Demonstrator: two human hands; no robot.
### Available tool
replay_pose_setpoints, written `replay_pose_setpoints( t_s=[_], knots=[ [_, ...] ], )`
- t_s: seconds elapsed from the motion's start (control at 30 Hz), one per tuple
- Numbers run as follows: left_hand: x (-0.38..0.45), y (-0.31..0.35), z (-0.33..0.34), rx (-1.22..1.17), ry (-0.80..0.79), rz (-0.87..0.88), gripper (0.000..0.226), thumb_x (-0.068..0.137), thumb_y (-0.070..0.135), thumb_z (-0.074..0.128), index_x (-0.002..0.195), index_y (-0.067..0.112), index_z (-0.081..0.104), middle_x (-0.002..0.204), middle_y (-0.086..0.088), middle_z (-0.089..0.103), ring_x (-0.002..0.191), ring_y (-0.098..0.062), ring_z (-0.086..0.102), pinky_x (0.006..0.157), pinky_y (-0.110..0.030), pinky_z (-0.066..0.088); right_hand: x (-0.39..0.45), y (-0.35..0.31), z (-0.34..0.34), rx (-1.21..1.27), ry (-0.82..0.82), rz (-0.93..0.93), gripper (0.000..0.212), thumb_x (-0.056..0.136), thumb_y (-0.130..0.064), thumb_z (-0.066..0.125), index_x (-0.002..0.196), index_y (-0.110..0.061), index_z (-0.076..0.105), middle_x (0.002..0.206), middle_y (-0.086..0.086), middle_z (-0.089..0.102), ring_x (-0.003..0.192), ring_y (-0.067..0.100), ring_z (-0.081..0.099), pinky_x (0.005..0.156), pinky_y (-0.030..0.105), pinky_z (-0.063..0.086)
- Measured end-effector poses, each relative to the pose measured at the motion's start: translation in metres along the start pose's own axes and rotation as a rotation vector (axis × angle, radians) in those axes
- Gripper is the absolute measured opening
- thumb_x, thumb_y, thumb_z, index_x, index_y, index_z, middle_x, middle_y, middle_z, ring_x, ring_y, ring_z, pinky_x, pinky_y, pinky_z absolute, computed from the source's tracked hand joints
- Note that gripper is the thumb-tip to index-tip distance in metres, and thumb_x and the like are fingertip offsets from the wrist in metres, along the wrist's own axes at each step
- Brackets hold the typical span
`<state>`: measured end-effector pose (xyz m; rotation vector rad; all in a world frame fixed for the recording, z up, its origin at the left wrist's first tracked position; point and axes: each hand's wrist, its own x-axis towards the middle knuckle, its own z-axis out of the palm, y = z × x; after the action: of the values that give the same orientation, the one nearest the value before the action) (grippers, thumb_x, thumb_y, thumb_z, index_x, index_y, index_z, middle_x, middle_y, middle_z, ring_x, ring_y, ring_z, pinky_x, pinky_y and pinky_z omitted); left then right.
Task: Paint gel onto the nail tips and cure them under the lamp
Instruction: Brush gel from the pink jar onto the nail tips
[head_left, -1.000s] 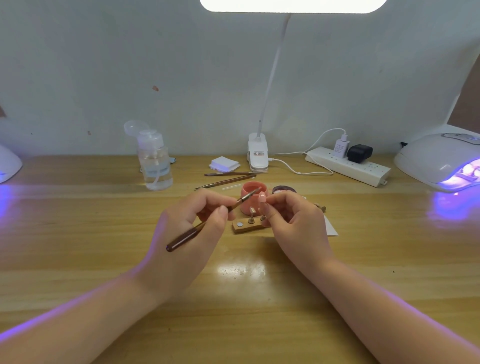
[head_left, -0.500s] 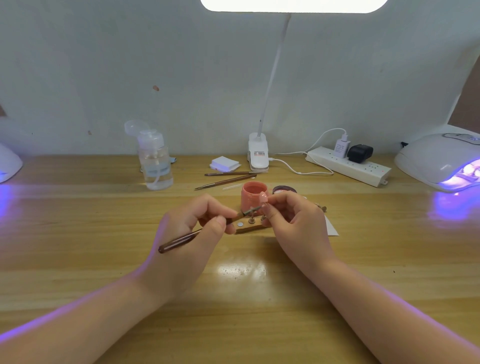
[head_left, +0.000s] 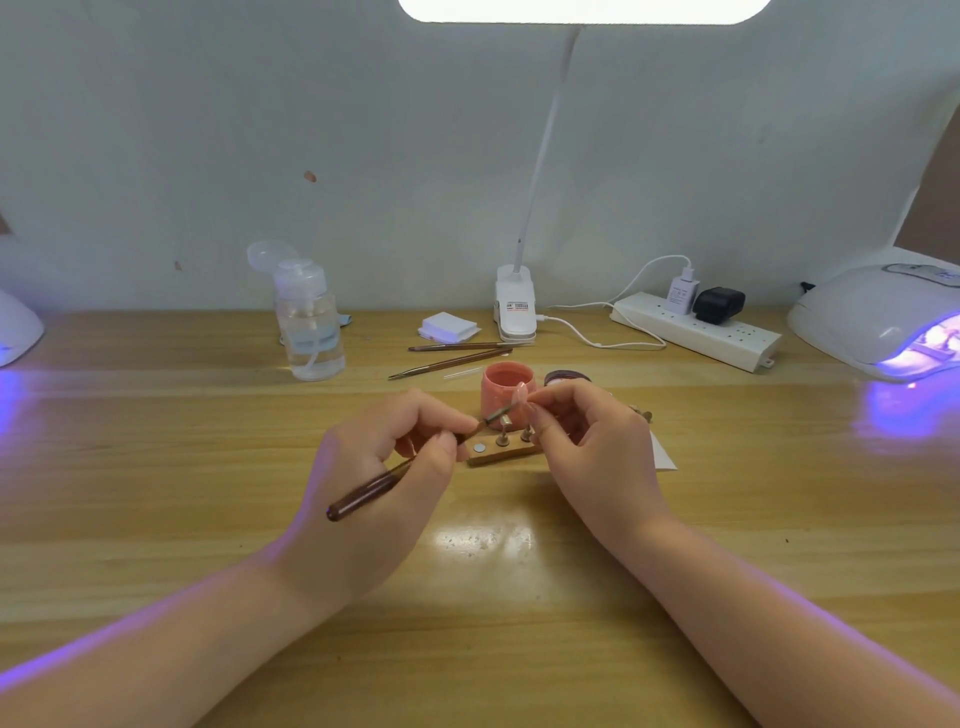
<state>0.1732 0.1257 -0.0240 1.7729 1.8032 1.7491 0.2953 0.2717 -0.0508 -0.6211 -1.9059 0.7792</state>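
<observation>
While the left hand (head_left: 363, 483) grips the dark brown gel brush (head_left: 410, 467), the right hand (head_left: 587, 447) pinches a pale pink nail tip (head_left: 519, 393).
Brush tip nears it, above the small wooden holder block (head_left: 498, 453); glowing white curing lamp (head_left: 878, 317) at two o'clock on the worktop (head_left: 156, 467).

A wooden table (head_left: 156, 467) with a glossy, pale grain carries everything. At 12 o'clock stand a pink cup (head_left: 506, 392) and, just right of it, a dark jar (head_left: 569, 378); in front of them lies a small wooden block (head_left: 506, 452) with metal pegs. Farther back at 12 sit 2 spare brushes (head_left: 457, 358), a white pad stack (head_left: 448, 327) and a white lamp clip (head_left: 515, 312). At 11 o'clock stands a clear pump bottle (head_left: 310, 327). At 1 o'clock lies a white power strip (head_left: 696, 330); at 2 o'clock, a curing lamp (head_left: 878, 317) glowing violet. A white paper (head_left: 662, 452) lies at 1 o'clock, nearer in.
</observation>
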Motion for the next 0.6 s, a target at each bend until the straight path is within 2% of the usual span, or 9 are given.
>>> replay_pose_setpoints(
  t_s=[0.17, 0.3, 0.43, 0.5, 0.6],
  knots=[
    [0.0018, -0.0001, 0.0028, 0.029, -0.008, -0.044, 0.017, 0.085, 0.024, 0.057, 0.094, 0.030, 0.070, 0.081, 0.008, 0.070, 0.073, -0.010, 0.059, 0.067, -0.017, 0.045, 0.0000, 0.0015, 0.0002, -0.010, -0.001, -0.001, 0.006, 0.086, -0.012, 0.069, 0.092, -0.015, 0.070, 0.077, -0.013, 0.068, 0.071, 0.006, 0.065, 0.069, 0.031, 0.054],
    [0.0000, -0.0002, -0.0011, 0.038, -0.003, -0.018, 0.020, 0.080, 0.033, 0.049, 0.085, 0.028, 0.067, 0.077, 0.012, 0.069, 0.074, -0.006, 0.059, 0.068, -0.018, 0.043, 0.0002, 0.0011, 0.0009, 0.024, -0.004, 0.012, 0.007, 0.086, -0.012, 0.070, 0.088, -0.018, 0.070, 0.073, -0.012, 0.068, 0.068, 0.004, 0.065, 0.067, 0.029, 0.055],
    [0.0025, -0.0021, 0.0025, -0.046, 0.045, -0.097, 0.018, 0.087, 0.023, 0.054, 0.096, 0.028, 0.068, 0.087, 0.009, 0.072, 0.081, -0.009, 0.063, 0.069, -0.015, 0.046, 0.0006, 0.0019, 0.0014, 0.040, -0.019, 0.022, 0.003, 0.086, -0.014, 0.071, 0.089, -0.015, 0.071, 0.073, -0.009, 0.068, 0.067, 0.010, 0.065, 0.067, 0.035, 0.055],
    [0.0023, -0.0040, 0.0030, -0.056, 0.023, -0.111, 0.017, 0.086, 0.023, 0.054, 0.094, 0.027, 0.069, 0.085, 0.007, 0.072, 0.080, -0.014, 0.064, 0.068, -0.020, 0.048, 0.0004, 0.0013, 0.0016, 0.055, -0.020, 0.024, 0.004, 0.086, -0.013, 0.070, 0.088, -0.017, 0.071, 0.071, -0.011, 0.068, 0.067, 0.009, 0.065, 0.066, 0.034, 0.055],
    [0.0000, -0.0048, -0.0007, -0.083, 0.025, -0.087, 0.020, 0.080, 0.033, 0.050, 0.084, 0.026, 0.069, 0.077, 0.003, 0.071, 0.075, -0.015, 0.062, 0.068, -0.029, 0.047, 0.0004, 0.0010, 0.0013, 0.067, -0.030, 0.030, 0.002, 0.087, -0.014, 0.070, 0.088, -0.016, 0.071, 0.072, -0.012, 0.068, 0.067, 0.009, 0.066, 0.067, 0.036, 0.055]
  ],
)
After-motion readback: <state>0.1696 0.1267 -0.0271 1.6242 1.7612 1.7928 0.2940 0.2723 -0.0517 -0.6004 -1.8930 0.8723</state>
